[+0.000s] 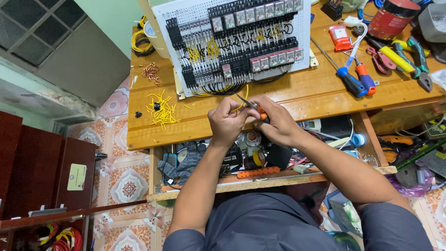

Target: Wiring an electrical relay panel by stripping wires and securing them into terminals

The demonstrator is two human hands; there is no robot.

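Note:
My left hand (226, 122) pinches a short yellow wire (241, 106) over the front of the wooden workbench (297, 95). My right hand (277, 122) is closed on a small orange-handled cutting tool (253, 107), its metal jaws pointing up-left at the wire. Both hands meet just in front of a white perforated panel (183, 11) carrying rows of black terminal blocks, relays and black and yellow wiring.
Yellow wire offcuts (161, 110) and copper lugs (151, 71) lie at bench left. Screwdrivers (357, 81), pliers (416, 60), a red tin (392, 18) sit at right. A cluttered shelf (260, 160) lies under the bench. Dark red cabinet (42, 172) stands left on tiled floor.

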